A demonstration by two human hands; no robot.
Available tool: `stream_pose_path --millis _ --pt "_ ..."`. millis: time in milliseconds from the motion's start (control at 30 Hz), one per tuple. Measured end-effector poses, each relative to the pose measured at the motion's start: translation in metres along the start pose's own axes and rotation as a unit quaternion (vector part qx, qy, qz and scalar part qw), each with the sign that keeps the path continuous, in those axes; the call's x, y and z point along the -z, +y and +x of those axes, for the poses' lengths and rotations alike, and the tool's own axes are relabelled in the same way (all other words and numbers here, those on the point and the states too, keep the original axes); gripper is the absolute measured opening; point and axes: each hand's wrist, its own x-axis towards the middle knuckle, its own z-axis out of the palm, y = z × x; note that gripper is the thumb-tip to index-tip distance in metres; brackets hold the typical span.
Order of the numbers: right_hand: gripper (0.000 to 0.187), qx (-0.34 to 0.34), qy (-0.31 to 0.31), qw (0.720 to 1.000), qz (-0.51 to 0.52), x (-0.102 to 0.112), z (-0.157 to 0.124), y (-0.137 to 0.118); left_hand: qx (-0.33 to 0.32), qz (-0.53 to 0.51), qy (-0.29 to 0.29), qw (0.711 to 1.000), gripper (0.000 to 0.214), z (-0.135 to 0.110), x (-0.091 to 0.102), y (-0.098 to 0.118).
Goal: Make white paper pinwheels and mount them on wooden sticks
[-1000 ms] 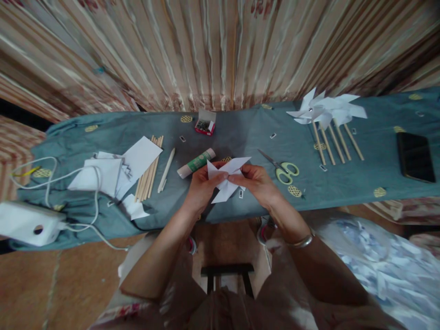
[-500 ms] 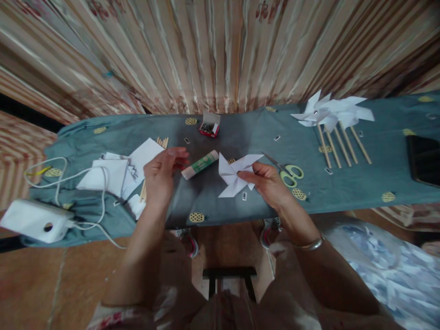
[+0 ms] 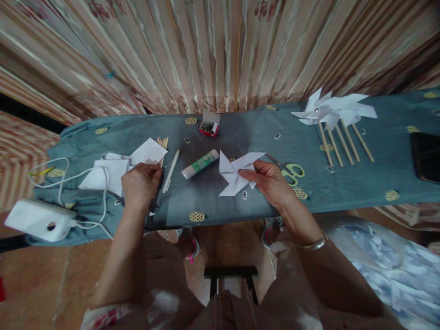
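My right hand (image 3: 270, 181) pinches a white folded paper pinwheel head (image 3: 235, 172) just above the grey-blue cloth of the table (image 3: 240, 133). My left hand (image 3: 140, 183) lies over the bundle of wooden sticks (image 3: 161, 143) beside the white paper sheets (image 3: 113, 167), fingers curled down on the sticks. A single pale stick (image 3: 171, 170) lies just right of that hand. A green-and-white glue stick (image 3: 200, 164) rests between my two hands.
Finished white pinwheels on sticks (image 3: 332, 114) lie at the far right, a dark phone (image 3: 426, 158) beyond them. Yellow-handled scissors (image 3: 290, 172) sit behind my right hand. A small red box of pins (image 3: 208, 124) stands at the back. A white device with cable (image 3: 37, 220) sits left.
My left hand let go of the pinwheel head and moved left and down onto the bundle of sticks. The right hand kept hold of the pinwheel head, shifted slightly right.
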Motion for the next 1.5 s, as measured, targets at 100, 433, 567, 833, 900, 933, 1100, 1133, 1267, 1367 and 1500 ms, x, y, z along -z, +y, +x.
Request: stream_pose_path --millis 100,433,567,833,900,933,1100,1133,1267,1367,1500 --pt "0.025 0.001 -0.005 1.000 0.001 0.001 0.000 0.001 0.004 0.010 0.001 1.000 0.032 -0.001 0.000 0.001" --pt "0.022 0.004 -0.006 1.000 -0.003 0.000 0.000 0.000 -0.013 0.029 -0.006 0.999 0.030 -0.002 -0.002 0.009" --pt "0.023 0.010 -0.002 1.000 -0.013 0.000 0.000 0.000 -0.003 0.035 -0.013 0.999 0.031 -0.001 -0.002 0.013" --pt "0.028 0.042 0.002 0.999 -0.016 0.004 -0.003 -0.001 0.022 -0.046 0.036 0.998 0.018 -0.002 0.004 0.016" --pt "0.027 0.050 0.003 0.999 -0.008 0.005 -0.005 -0.004 0.032 -0.116 0.051 0.991 0.014 -0.006 0.008 0.019" --pt "0.028 0.055 0.002 0.998 -0.005 0.006 -0.007 -0.006 0.038 -0.157 0.056 0.985 0.013 -0.009 0.010 0.022" --pt "0.031 0.056 -0.001 0.998 0.001 0.009 -0.017 -0.018 0.030 -0.369 0.036 0.928 0.013 -0.030 0.013 0.065" --pt "0.032 0.057 0.001 0.998 -0.001 0.011 -0.019 -0.020 0.035 -0.411 0.008 0.911 0.014 -0.037 0.014 0.077" --pt "0.033 0.067 0.009 0.998 -0.015 0.020 -0.030 -0.025 0.119 -0.581 -0.146 0.792 0.023 -0.083 0.019 0.117" --pt "0.030 0.057 -0.011 0.997 -0.041 0.029 -0.040 -0.025 0.197 -0.649 -0.228 0.699 0.031 -0.132 0.016 0.131" --pt "0.024 0.036 -0.065 0.993 -0.090 0.035 -0.058 -0.020 0.289 -0.681 -0.269 0.617 0.040 -0.187 -0.005 0.134"
